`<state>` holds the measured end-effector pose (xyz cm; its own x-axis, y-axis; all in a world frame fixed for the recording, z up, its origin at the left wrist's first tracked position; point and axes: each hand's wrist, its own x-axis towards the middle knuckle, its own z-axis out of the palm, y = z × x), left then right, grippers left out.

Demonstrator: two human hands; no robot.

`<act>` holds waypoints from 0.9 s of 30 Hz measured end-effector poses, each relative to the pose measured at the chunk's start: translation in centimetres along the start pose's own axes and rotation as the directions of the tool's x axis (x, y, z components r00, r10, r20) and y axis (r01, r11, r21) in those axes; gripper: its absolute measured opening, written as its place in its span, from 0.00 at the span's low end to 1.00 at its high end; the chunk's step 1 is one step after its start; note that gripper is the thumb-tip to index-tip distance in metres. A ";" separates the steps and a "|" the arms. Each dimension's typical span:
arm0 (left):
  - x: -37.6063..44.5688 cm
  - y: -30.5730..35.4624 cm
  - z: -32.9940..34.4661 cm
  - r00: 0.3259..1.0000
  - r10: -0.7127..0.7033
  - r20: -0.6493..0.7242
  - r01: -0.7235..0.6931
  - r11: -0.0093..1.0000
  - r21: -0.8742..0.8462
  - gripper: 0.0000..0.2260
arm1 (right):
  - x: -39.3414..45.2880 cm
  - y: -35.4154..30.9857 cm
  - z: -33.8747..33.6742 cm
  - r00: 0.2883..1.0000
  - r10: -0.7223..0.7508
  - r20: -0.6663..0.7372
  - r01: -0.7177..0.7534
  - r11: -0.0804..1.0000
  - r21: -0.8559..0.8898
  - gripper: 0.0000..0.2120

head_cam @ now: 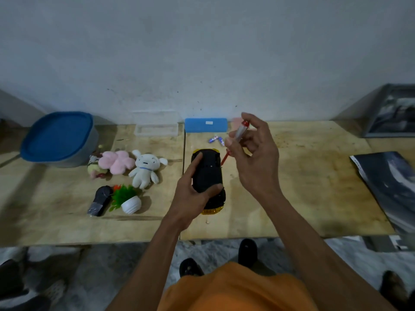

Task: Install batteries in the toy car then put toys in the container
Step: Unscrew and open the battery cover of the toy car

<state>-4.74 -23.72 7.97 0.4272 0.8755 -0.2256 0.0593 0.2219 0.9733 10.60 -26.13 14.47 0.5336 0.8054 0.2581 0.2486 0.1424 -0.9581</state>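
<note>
A yellow toy car (208,173) lies upside down on the wooden table, its black underside up. My left hand (190,194) grips it at the near end, index finger stretched along its left side. My right hand (253,151) holds a red-handled screwdriver (239,133), its tip pointing down beside the car's far right corner. Two small batteries (216,139) lie just behind the car. At the far left stands a grey container (60,140) with a blue lid on it.
Left of the car lie a white plush (147,167), a pink plush (116,161), a small toy plant in a white pot (128,198) and a black remote (101,199). A clear box (156,129) and blue lid (205,125) stand against the wall. Dark pictures sit at the right.
</note>
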 end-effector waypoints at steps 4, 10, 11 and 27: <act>1.3 1.1 2.1 0.997 0.070 0.038 -0.075 0.988 0.137 0.40 | 1.9 -0.2 -2.0 0.997 -0.063 -0.046 0.064 0.998 0.028 0.24; 2.3 2.3 4.7 0.983 0.177 0.045 -0.182 0.941 0.285 0.41 | 3.7 0.0 -4.1 0.992 -0.105 -0.073 0.110 0.992 0.066 0.22; 2.4 2.4 5.0 0.982 0.183 0.045 -0.188 0.939 0.289 0.41 | 3.8 0.0 -4.4 0.991 -0.109 -0.079 0.115 0.991 0.069 0.22; 2.2 2.5 5.5 0.978 0.200 0.050 -0.206 0.927 0.315 0.42 | 3.6 0.2 -5.0 0.982 -0.163 -0.092 0.168 0.985 0.047 0.22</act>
<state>1.34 -23.59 10.14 0.4750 0.8797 -0.0237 0.2512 -0.1097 0.9617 16.64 -26.10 15.89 0.5578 0.7149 0.4215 0.2965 0.3028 -0.9058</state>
